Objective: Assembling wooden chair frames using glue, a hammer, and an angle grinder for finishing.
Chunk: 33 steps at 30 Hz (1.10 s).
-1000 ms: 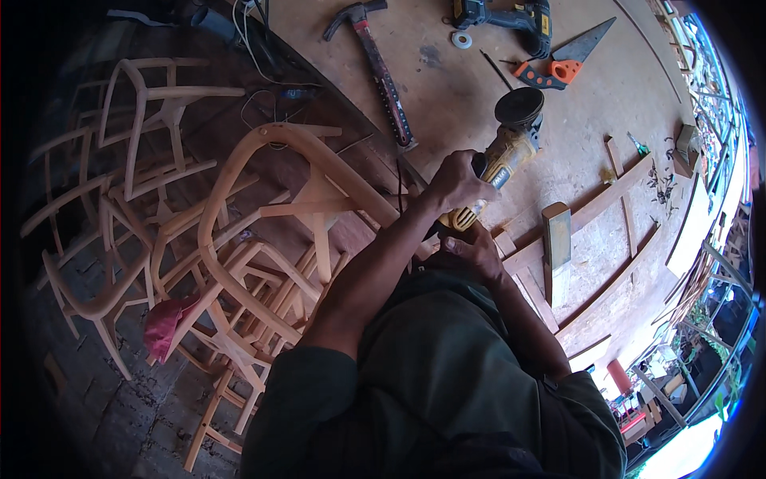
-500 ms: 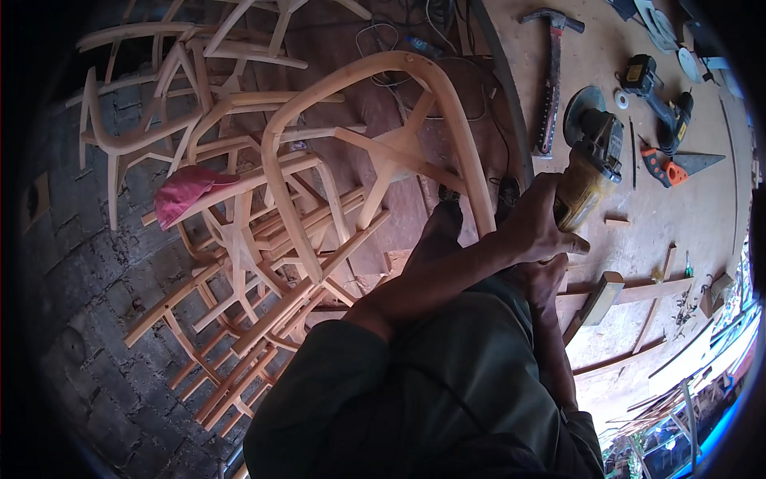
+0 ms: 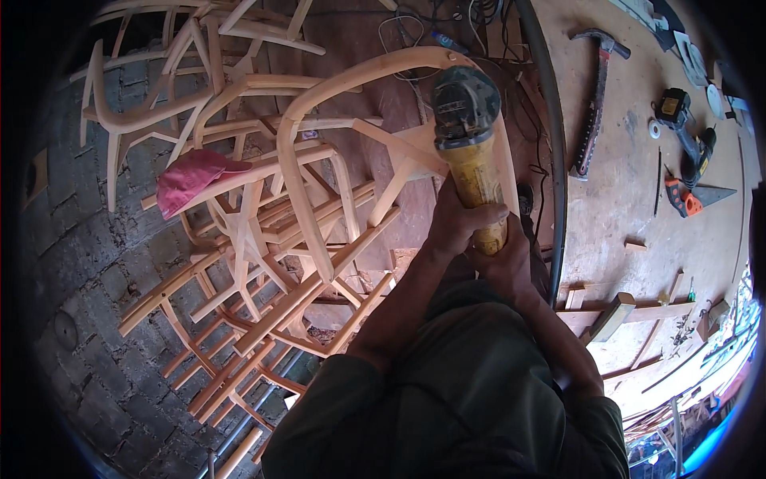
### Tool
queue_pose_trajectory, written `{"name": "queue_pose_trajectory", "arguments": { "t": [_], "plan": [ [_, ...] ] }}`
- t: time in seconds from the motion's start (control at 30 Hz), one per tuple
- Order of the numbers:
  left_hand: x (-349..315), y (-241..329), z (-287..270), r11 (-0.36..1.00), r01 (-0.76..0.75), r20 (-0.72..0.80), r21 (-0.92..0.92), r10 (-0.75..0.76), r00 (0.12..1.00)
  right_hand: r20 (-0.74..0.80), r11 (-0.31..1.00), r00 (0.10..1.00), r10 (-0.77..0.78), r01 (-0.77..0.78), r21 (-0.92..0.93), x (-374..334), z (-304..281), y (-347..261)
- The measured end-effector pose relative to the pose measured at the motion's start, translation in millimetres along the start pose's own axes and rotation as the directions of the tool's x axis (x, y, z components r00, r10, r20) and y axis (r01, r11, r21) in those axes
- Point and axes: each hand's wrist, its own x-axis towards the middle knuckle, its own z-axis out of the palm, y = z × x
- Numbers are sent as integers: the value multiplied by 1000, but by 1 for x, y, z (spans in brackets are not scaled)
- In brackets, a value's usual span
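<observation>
A yellow and dark angle grinder is in both my hands, its dark head pointing away from me. My left hand is wrapped round the yellow body, with the thumb across it. My right hand grips the rear end, close behind the left. Beneath the grinder head is the curved rail of a bare wooden chair frame; whether they touch I cannot tell. The grinder hides part of that rail, and its disc is out of sight.
More wooden chair frames are heaped on the left, one bearing a pink cap. On the worktable to the right lie a hammer, a cordless drill and an orange-handled saw. Cables run along the floor beside it.
The grinder has swung left from over the worktable to above the chair frame, turning its disc out of view. My right hand has come up onto its rear end.
</observation>
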Motion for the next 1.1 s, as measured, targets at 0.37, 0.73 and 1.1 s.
{"name": "queue_pose_trajectory", "arguments": {
  "t": [0.37, 0.73, 1.1],
  "plan": [
    [6, -7, -59, 990, -96, -161, -99, 79, 984, 37, 992, 992, -125, 126, -30, 31, 60, 17],
    [56, 18, -66, 960, -57, -263, 275, 132, 956, 72, 998, 995, -62, 61, 21, 79, 78, 17],
    [128, 33, -73, 901, -31, -168, 433, 115, 979, 359, 991, 928, -97, 123, -49, 156, 42, 3]
  ]
}}
